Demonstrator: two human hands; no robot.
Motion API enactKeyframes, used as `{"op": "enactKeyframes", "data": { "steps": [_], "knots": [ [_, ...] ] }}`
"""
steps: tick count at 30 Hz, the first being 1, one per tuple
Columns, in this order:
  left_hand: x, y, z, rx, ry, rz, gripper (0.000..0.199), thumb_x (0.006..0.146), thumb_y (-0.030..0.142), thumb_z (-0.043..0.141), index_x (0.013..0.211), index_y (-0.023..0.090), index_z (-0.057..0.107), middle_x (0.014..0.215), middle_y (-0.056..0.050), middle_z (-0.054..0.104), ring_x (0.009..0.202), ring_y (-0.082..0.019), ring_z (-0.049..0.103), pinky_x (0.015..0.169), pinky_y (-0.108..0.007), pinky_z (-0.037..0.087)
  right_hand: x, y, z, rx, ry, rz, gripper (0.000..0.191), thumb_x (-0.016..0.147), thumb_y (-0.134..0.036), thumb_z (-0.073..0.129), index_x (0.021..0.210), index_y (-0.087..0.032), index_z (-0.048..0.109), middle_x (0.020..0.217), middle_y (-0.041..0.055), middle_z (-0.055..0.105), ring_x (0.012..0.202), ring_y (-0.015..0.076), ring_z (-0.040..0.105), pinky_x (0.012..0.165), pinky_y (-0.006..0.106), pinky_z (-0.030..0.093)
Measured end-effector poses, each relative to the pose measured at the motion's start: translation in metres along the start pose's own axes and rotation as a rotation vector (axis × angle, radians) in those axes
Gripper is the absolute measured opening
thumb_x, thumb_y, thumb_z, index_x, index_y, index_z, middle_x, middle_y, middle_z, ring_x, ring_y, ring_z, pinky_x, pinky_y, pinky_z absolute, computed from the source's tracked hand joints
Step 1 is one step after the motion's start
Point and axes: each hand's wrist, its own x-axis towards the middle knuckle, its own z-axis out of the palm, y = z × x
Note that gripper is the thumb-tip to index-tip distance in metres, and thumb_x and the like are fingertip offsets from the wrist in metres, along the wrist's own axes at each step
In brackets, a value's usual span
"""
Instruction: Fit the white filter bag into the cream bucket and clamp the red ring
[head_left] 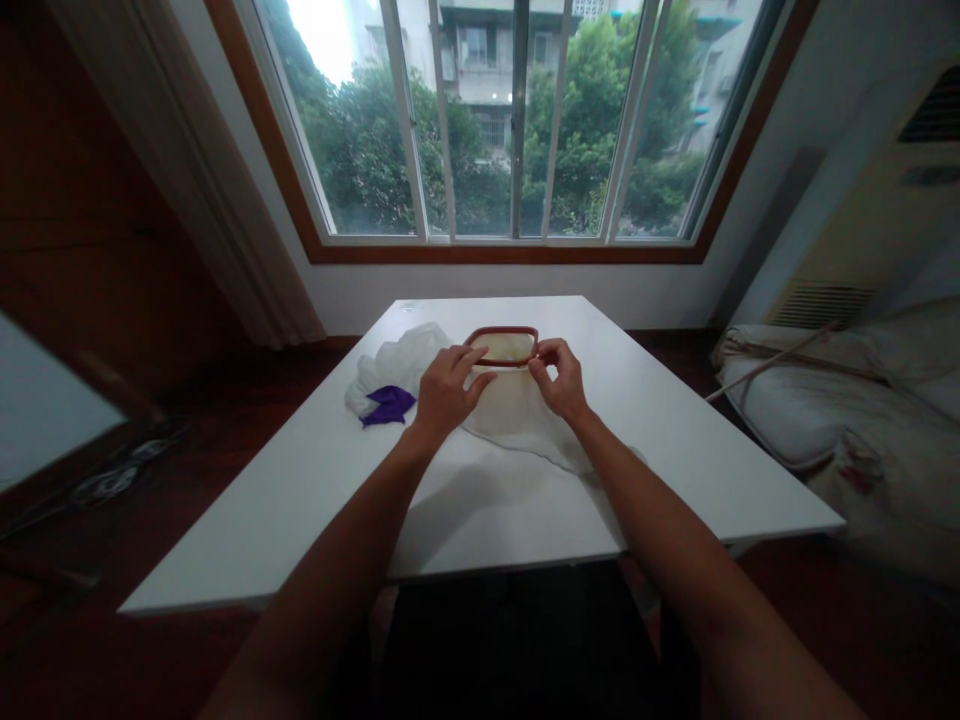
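Observation:
A reddish-brown embroidery hoop (502, 330), rounded and rectangular, lies near the far part of the white table. Sheer off-white fabric (514, 415) fills it and spreads toward me. My left hand (448, 385) is at the hoop's left side, fingers stretched over the rim and thumb apart from them on the fabric. At the right corner my right hand (559, 378) pinches the hoop's edge between thumb and fingers; the exact contact is partly hidden by the fingers.
A crumpled translucent white plastic bag (405, 358) with a purple piece of cloth (390, 404) lies left of my left hand. The white table (300, 520) narrows toward the window (517, 130). Wrapped bundles (795, 400) stand right of it, a curtain (217, 200) left.

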Motion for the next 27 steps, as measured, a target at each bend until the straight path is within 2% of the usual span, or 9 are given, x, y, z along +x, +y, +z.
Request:
{"op": "enactKeyframes", "data": {
  "steps": [5, 10, 14, 18, 21, 27],
  "knots": [
    [-0.001, 0.002, 0.003, 0.002, -0.023, 0.035, 0.037, 0.095, 0.043, 0.053, 0.123, 0.022, 0.063, 0.109, -0.011, 0.063, 0.104, -0.024, 0.059, 0.091, -0.038, 0.051, 0.001, 0.003, 0.003, 0.005, 0.046, 0.125, 0.035, 0.089, -0.053, 0.058, 0.107, -0.023, 0.056, 0.102, 0.0071, 0.064, 0.083, 0.0193, 0.062, 0.072, 0.035, 0.053],
    [-0.001, -0.001, 0.000, -0.035, 0.012, 0.020, 0.036, 0.095, 0.043, 0.054, 0.122, 0.022, 0.064, 0.110, -0.010, 0.062, 0.106, -0.023, 0.058, 0.093, -0.038, 0.051, 0.001, 0.008, 0.001, -0.054, 0.020, 0.104, 0.031, 0.093, -0.050, 0.053, 0.105, -0.023, 0.062, 0.107, 0.0080, 0.064, 0.089, 0.0202, 0.062, 0.074, 0.035, 0.053],
    [-0.003, -0.009, 0.001, -0.044, 0.076, -0.064, 0.042, 0.096, 0.046, 0.050, 0.127, 0.020, 0.060, 0.127, -0.013, 0.058, 0.121, -0.025, 0.052, 0.104, -0.043, 0.044, 0.000, 0.011, -0.001, -0.062, 0.020, 0.067, 0.031, 0.095, -0.050, 0.050, 0.103, -0.023, 0.064, 0.109, 0.0085, 0.063, 0.097, 0.0215, 0.062, 0.076, 0.035, 0.055],
    [-0.008, -0.018, 0.009, -0.115, 0.011, -0.112, 0.048, 0.101, 0.048, 0.035, 0.137, 0.020, 0.050, 0.148, -0.015, 0.045, 0.138, -0.025, 0.041, 0.115, -0.048, 0.034, 0.000, 0.013, 0.001, -0.030, -0.017, 0.064, 0.035, 0.094, -0.053, 0.050, 0.109, -0.025, 0.065, 0.127, 0.0109, 0.060, 0.117, 0.0253, 0.058, 0.086, 0.040, 0.055],
    [-0.010, -0.019, 0.013, -0.191, -0.034, -0.106, 0.046, 0.101, 0.047, 0.035, 0.135, 0.020, 0.049, 0.147, -0.015, 0.047, 0.139, -0.024, 0.041, 0.115, -0.048, 0.034, 0.000, 0.014, 0.002, 0.010, -0.060, 0.076, 0.038, 0.094, -0.055, 0.050, 0.112, -0.025, 0.064, 0.137, 0.0117, 0.057, 0.126, 0.0267, 0.054, 0.093, 0.045, 0.053],
    [-0.010, -0.014, 0.011, -0.238, -0.051, -0.102, 0.032, 0.098, 0.043, 0.045, 0.117, 0.020, 0.058, 0.135, -0.014, 0.057, 0.130, -0.024, 0.051, 0.110, -0.046, 0.041, -0.001, 0.016, 0.002, 0.023, -0.093, 0.128, 0.036, 0.093, -0.055, 0.052, 0.110, -0.024, 0.061, 0.139, 0.0129, 0.057, 0.126, 0.0272, 0.055, 0.096, 0.047, 0.051]
  ]
}}
